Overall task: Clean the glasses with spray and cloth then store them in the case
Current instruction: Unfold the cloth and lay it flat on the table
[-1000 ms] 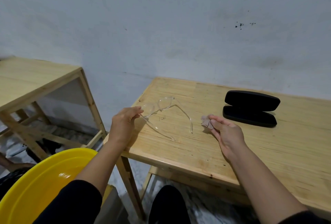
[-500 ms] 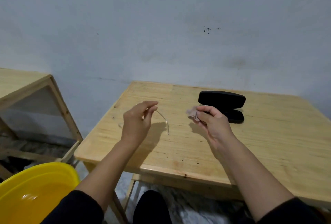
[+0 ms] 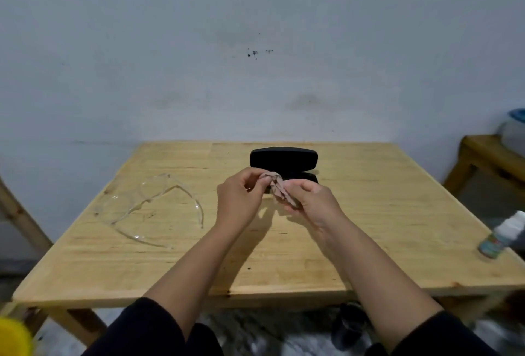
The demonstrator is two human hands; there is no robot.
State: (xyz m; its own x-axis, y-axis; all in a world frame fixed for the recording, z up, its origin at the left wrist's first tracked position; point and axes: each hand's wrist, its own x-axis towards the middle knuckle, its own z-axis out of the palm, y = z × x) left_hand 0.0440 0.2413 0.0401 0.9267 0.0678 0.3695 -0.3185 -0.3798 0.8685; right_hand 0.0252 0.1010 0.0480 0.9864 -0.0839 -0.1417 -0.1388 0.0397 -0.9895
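Clear-framed glasses lie on the wooden table at its left side, arms unfolded, with no hand on them. Both hands are raised over the table's middle and hold a small crumpled pinkish cloth between them. My left hand pinches the cloth's upper end and my right hand grips its lower part. Just behind the hands the black glasses case stands open, its lower half partly hidden by the cloth and fingers. A small spray bottle lies near the table's right edge.
A grey wall stands right behind the table. Another wooden table with a blue-lidded container sits at the far right. A yellow tub shows at the bottom left, and a wooden leg of a further table at the left edge.
My left hand has let go of the glasses, which now lie on the table, and has moved right to take the cloth together with my right hand. The view has swung right.
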